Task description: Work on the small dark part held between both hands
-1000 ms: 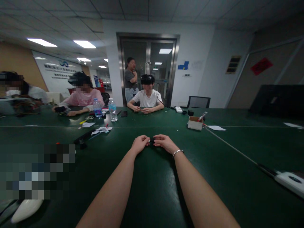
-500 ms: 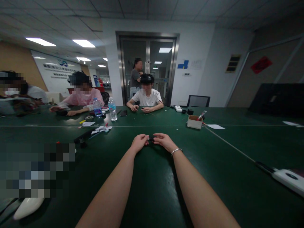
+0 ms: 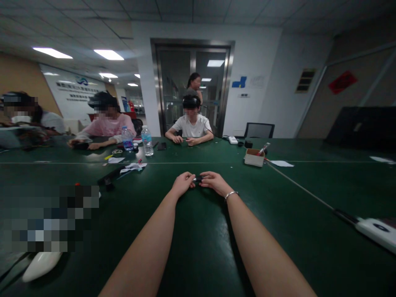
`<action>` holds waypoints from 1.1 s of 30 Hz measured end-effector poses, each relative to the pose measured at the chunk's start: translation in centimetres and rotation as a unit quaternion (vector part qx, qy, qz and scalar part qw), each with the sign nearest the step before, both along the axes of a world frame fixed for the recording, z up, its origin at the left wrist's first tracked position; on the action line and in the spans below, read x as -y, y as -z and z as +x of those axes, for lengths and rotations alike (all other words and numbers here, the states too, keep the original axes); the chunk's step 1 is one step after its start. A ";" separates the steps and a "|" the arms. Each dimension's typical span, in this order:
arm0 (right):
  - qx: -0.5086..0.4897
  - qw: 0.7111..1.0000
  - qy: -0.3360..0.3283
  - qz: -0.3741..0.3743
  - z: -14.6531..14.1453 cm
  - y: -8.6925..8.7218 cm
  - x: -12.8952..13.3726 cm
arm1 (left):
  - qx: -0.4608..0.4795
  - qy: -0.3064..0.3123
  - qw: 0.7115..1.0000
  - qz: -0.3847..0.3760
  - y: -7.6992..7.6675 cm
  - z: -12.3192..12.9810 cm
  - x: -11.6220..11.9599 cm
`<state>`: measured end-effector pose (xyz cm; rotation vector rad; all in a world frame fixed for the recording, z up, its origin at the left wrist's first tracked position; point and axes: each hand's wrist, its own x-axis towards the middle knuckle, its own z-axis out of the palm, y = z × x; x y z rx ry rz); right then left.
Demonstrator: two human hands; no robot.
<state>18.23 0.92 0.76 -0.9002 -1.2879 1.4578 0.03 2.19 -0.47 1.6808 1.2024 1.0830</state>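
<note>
Over the green table (image 3: 198,247), straight ahead of me, both hands meet around a small black object with a silvery end (image 3: 197,179). It is too small in the view for its kind to be clear. The fingertips of my left hand (image 3: 183,184) pinch its left, silvery end. My right hand (image 3: 214,182), with a silver bangle at the wrist, has its fingers closed on the black right end. The fingers partly cover the object.
Two water bottles (image 3: 147,141) stand at the far left, near crumpled paper (image 3: 133,167). A small box (image 3: 254,158) holding a pen-like item sits to the right. A white power strip (image 3: 377,233) lies at the right edge. Several people sit or stand beyond the table.
More of the silvery end shows between my hands, which otherwise keep nearly the same place. The standing person behind the table has moved to the right.
</note>
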 end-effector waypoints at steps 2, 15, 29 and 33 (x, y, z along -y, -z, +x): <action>-0.003 1.000 0.004 -0.002 0.0 0.0 0.0 | 0.001 0.013 1.000 0.005 -0.1 -0.1 0.1; -0.024 0.999 0.016 -0.024 0.0 0.0 -0.2 | -0.029 0.002 0.999 0.045 -0.3 -0.2 0.5; -0.007 1.000 0.009 -0.026 0.0 0.2 -0.5 | -0.048 -0.011 0.999 0.017 0.1 0.0 0.0; -0.010 1.000 0.007 -0.012 0.1 0.2 -0.3 | -0.060 -0.025 0.998 0.020 0.0 0.1 0.2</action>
